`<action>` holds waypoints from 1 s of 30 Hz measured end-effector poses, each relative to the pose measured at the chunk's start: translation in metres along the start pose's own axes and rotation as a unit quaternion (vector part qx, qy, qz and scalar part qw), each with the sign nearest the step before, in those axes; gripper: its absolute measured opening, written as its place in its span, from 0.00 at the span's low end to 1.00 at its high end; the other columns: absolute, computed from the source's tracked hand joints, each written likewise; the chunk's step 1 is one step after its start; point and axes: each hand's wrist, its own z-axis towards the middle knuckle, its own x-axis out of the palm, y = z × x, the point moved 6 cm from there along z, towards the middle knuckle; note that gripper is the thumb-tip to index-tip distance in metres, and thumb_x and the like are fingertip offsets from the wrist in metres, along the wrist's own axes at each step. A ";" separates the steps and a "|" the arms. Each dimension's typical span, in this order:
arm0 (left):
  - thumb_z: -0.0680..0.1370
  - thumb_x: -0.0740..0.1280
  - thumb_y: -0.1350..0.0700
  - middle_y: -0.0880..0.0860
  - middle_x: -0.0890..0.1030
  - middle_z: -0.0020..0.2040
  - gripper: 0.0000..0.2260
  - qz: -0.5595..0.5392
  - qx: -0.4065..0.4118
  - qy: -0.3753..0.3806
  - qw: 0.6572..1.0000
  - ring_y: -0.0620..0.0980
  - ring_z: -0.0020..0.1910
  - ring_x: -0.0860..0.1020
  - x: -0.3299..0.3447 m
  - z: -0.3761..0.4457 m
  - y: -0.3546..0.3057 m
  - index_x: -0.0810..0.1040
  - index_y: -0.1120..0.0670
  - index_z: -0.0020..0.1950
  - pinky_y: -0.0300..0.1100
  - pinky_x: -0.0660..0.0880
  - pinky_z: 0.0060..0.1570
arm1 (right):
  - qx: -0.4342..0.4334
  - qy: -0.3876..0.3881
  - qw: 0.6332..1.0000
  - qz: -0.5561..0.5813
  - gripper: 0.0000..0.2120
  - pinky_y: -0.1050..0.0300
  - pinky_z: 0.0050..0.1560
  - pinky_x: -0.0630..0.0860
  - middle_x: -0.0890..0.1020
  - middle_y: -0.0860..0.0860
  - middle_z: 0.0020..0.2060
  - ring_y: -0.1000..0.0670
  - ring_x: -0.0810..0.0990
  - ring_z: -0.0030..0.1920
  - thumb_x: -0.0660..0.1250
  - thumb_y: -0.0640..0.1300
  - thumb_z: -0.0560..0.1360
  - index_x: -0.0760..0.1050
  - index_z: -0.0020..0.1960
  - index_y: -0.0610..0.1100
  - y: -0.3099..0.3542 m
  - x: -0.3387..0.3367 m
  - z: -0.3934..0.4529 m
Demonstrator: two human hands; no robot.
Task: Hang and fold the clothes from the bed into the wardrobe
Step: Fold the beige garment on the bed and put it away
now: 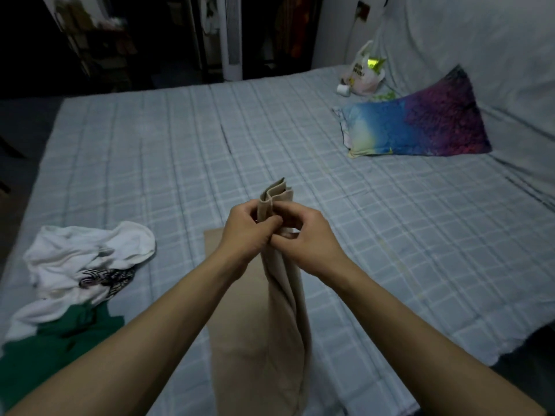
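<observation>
— Two hands met on the one garment, didn't they?

— Yes. We had the left hand (246, 228) and the right hand (303, 234) raised over the bed (186, 139), both with fingers curled and pinching the bunched top of the beige cloth (283, 295). Its upper edges stood up above our knuckles in several stacked layers, and the rest hung down in long soft folds towards us.

— And under it?

— We saw a flat beige piece (237, 340) on the checked cover, below the hanging cloth; we couldn't tell if it was joined. To our left lay a crumpled white top (75, 256) with a dark print, overlapping a green garment (45, 355).

— Any containers?

— We noted a plastic bag (362, 75) at the far right, something shiny yellow inside, just beyond the pillow (420, 127).
</observation>
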 end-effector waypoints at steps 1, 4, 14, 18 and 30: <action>0.75 0.69 0.67 0.55 0.86 0.41 0.08 0.004 0.003 -0.017 1.000 0.53 0.43 0.86 -0.011 0.000 -0.001 0.83 0.55 0.47 0.40 0.81 0.40 | -0.002 0.014 1.000 0.005 0.25 0.59 0.55 0.81 0.84 0.53 0.55 0.59 0.82 0.54 0.71 0.35 0.71 0.76 0.67 0.46 0.006 0.008 0.002; 0.76 0.69 0.64 0.53 0.86 0.39 0.07 0.039 0.013 -0.070 0.997 0.49 0.42 0.84 -0.049 -0.001 -0.003 0.83 0.53 0.43 0.43 0.80 0.41 | 0.014 0.063 0.997 0.033 0.25 0.63 0.55 0.79 0.82 0.50 0.57 0.58 0.82 0.56 0.69 0.32 0.73 0.73 0.69 0.43 0.014 0.028 0.010; 0.79 0.65 0.65 0.52 0.86 0.43 0.09 0.042 0.004 0.023 0.999 0.46 0.43 0.83 -0.108 -0.009 -0.016 0.83 0.55 0.50 0.40 0.78 0.42 | 0.009 0.101 0.994 -0.034 0.35 0.60 0.57 0.75 0.78 0.55 0.61 0.57 0.76 0.62 0.80 0.45 0.67 0.69 0.70 0.52 -0.012 0.046 0.046; 0.79 0.65 0.64 0.53 0.86 0.46 0.09 0.058 -0.004 0.055 0.997 0.48 0.45 0.83 -0.114 -0.009 -0.014 0.83 0.55 0.50 0.43 0.79 0.45 | 0.075 0.252 0.960 0.090 0.20 0.53 0.60 0.77 0.83 0.46 0.57 0.48 0.81 0.61 0.75 0.39 0.72 0.77 0.63 0.41 -0.037 0.072 0.039; 0.77 0.69 0.62 0.51 0.80 0.33 0.10 0.156 -0.012 -0.062 0.986 0.52 0.32 0.79 -0.147 0.035 0.019 0.81 0.50 0.38 0.47 0.80 0.33 | 0.032 0.103 0.992 -0.070 0.06 0.52 0.45 0.78 0.83 0.50 0.38 0.48 0.82 0.41 0.72 0.43 0.75 0.78 0.40 0.44 -0.047 0.044 0.059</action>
